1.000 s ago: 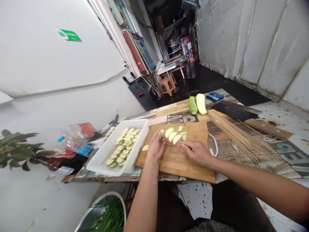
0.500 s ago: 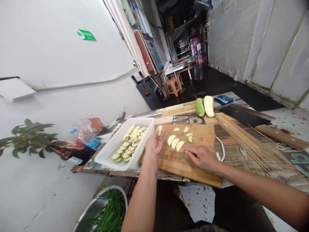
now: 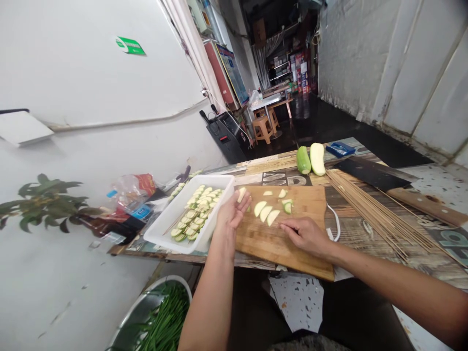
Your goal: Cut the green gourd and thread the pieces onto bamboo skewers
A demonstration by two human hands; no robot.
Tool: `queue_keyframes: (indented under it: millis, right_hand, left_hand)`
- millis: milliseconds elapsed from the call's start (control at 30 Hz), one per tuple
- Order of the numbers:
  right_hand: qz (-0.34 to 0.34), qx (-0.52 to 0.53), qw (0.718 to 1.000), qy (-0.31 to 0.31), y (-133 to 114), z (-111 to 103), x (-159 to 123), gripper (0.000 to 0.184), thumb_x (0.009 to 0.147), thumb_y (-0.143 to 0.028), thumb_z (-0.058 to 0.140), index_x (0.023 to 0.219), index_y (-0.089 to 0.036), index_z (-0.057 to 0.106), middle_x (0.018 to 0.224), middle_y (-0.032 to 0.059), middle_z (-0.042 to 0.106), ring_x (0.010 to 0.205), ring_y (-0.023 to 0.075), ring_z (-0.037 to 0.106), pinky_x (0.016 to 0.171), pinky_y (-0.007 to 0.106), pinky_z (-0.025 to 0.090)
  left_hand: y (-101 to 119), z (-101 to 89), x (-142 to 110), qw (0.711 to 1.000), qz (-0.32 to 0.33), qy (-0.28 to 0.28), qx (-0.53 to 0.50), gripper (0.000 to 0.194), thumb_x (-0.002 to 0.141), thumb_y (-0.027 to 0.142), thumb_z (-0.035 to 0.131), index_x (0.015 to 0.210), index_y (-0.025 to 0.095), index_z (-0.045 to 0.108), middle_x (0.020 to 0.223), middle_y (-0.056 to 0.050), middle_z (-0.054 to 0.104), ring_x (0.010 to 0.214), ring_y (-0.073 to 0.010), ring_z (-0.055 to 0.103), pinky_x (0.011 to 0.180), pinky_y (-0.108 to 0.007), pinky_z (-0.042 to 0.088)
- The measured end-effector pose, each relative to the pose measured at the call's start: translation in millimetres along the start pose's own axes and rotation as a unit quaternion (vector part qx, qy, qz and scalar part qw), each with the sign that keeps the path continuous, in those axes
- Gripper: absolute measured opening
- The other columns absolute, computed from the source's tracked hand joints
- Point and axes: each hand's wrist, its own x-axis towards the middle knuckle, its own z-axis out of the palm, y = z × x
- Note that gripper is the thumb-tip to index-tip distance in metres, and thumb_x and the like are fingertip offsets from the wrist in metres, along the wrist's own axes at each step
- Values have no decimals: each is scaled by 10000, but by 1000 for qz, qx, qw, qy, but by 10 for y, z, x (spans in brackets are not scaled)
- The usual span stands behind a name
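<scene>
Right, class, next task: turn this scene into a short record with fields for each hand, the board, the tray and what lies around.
Left hand: holds a pale slice near the tray
Right hand: pinched over the board; anything in its grip is too small to tell
Board: several loose cut pieces
Tray: white, with rows of green-edged slices
Right of board: thin sticks, large knife
Beyond board: one green vegetable, one pale
</scene>
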Motion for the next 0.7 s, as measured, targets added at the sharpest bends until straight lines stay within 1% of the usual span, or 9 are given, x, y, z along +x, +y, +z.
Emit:
queue_keyframes:
  millis: [167,333,433,700]
  right_hand:
    - [-1,-1,1000,-3,4,-3,2,297,860,-256,384,669,-186,600,610,13,598,541,127,508,549,239,338]
    - [-3,-5,1000,-8,1,2,7,303,863,-244,374,635,-182,564,551,-3,540,512,117,475,527,234,319]
    - [-4,-6,1000,-10,-1,7,10,293,860,-232,377,640,-180,564,568,1,550,521,116,479,531,232,323]
    - [3,-18,1000,-9,25,18,0,290,855,-226,380,630,-180,557,559,3,547,517,122,479,527,233,320]
  left_hand:
    - [3,0,3,1000,2,-10,12,74,769,98,572,833,126,547,792,-72,663,772,-170,660,755,-317,531]
    - [35,32,-45,999,8,-15,37,53,766,97,572,806,115,543,760,-78,662,730,-172,664,731,-319,538]
    - [53,37,-63,998,9,-20,60,70,744,89,595,795,105,550,744,-83,663,717,-178,667,717,-317,539]
    - [36,40,-43,994,-19,-23,105,108,709,88,630,810,91,589,796,-117,675,696,-201,669,687,-325,538]
